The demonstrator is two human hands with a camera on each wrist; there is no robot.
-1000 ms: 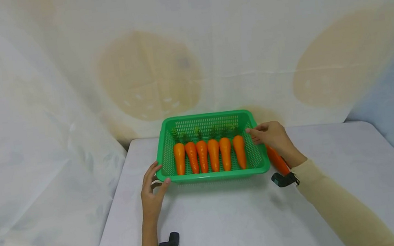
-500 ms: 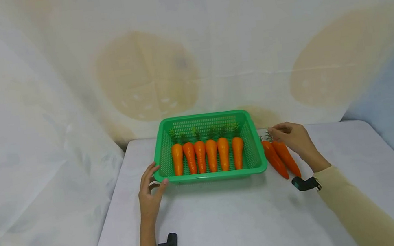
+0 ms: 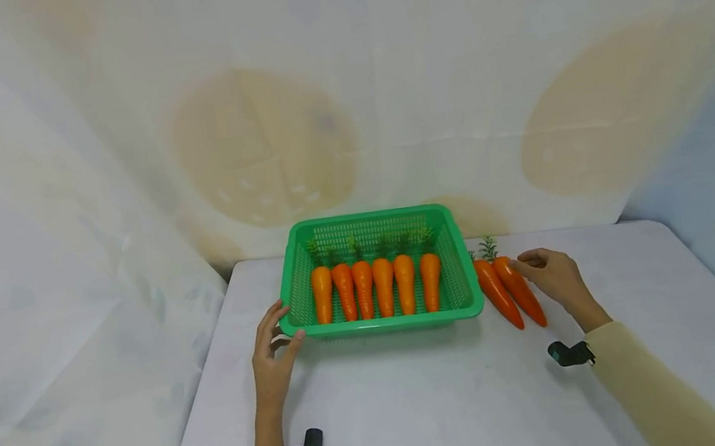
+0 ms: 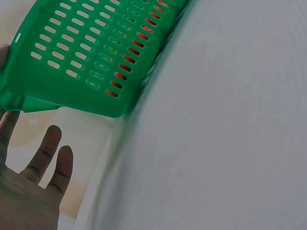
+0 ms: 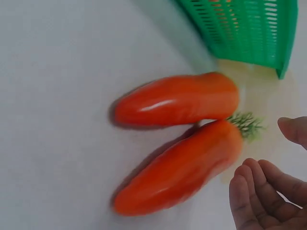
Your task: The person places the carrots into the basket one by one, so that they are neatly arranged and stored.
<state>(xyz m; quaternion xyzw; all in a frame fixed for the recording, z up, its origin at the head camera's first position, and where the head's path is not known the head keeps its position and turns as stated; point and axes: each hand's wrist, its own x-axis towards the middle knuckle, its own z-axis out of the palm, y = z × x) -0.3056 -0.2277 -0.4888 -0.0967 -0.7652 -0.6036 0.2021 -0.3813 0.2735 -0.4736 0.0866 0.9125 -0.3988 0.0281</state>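
Note:
A green plastic basket (image 3: pixel 383 326) holds several orange carrots (image 3: pixel 384 287) lying side by side, their leafy tops toward the back wall. My left hand (image 3: pixel 273 363) holds the basket's near left corner, thumb at the front rim and fingers along the left side; two fingers (image 4: pixel 45 153) stretch free below the corner in the left wrist view. Right of the basket, two redder carrots (image 3: pixel 499 293) lie on the table, tips toward me. My right hand (image 3: pixel 555 278) is just right of the outer carrot (image 5: pixel 182 167), fingers relaxed and holding nothing, thumb and fingers apart in the right wrist view.
A white cloth covers the table (image 3: pixel 407 410). Behind it hangs a pale curtain (image 3: pixel 422 96) with tan round patterns, and more cloth (image 3: pixel 75 324) drapes down the left side. A black wrist camera (image 3: pixel 571 354) sits by each sleeve.
My right hand has moved from the basket's right edge rightward past the two carrots on the table, which now show fully. The left hand stays at the basket corner.

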